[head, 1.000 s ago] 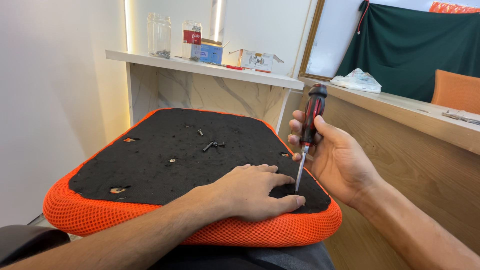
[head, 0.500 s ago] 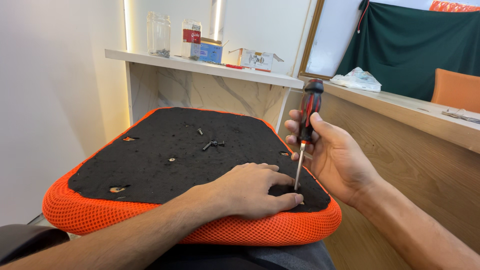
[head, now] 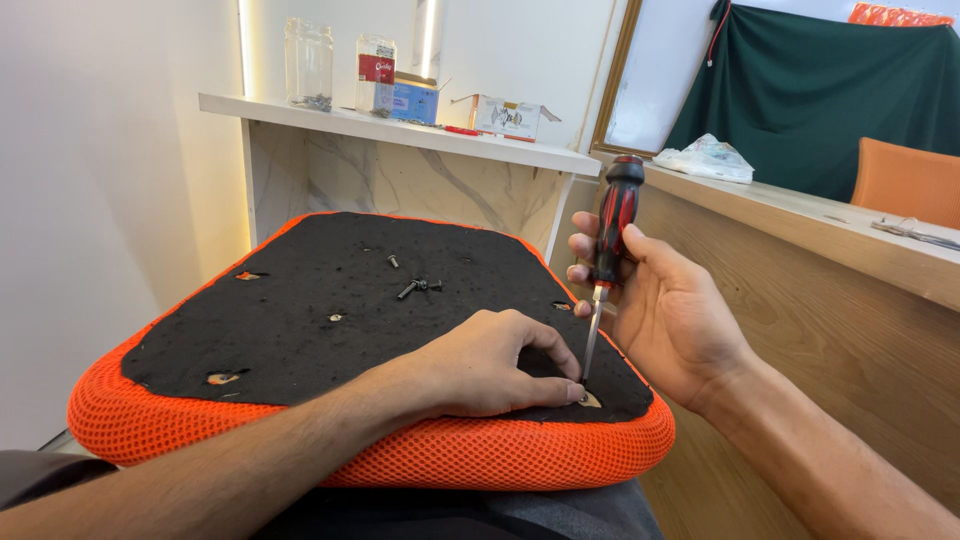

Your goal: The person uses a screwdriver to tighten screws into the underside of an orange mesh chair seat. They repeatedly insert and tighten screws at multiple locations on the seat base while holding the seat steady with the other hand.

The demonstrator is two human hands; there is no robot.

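- Two bare hands are working on an upturned seat cushion, which is lying across the person's lap with its black fabric underside facing up and its orange mesh edge showing all round.
- The right hand is gripping a screwdriver by its red-and-black handle, fingers clamped around it, and is holding the tool nearly upright so that the shaft is pointing straight down at the near right corner of the underside.
- The screwdriver tip is sitting at a small mounting hole in the black fabric; whether a screw is seated in that hole cannot be told, as the fingertips are covering part of it.
- The left hand is resting palm down on the black fabric, fingers drawn together beside the tip, apparently steadying it over the hole.
- Several loose screws are lying near the middle of the underside, well apart from both hands, seemingly parked where the flat fabric is keeping them from rolling away.
- Two clear glass jars are standing on the white shelf behind the cushion; the left one is holding a shallow layer of small dark hardware.
- An open cardboard box is sitting further along that shelf; its contents are not visible.
- A clear plastic bag is lying on the wooden tabletop to the right.
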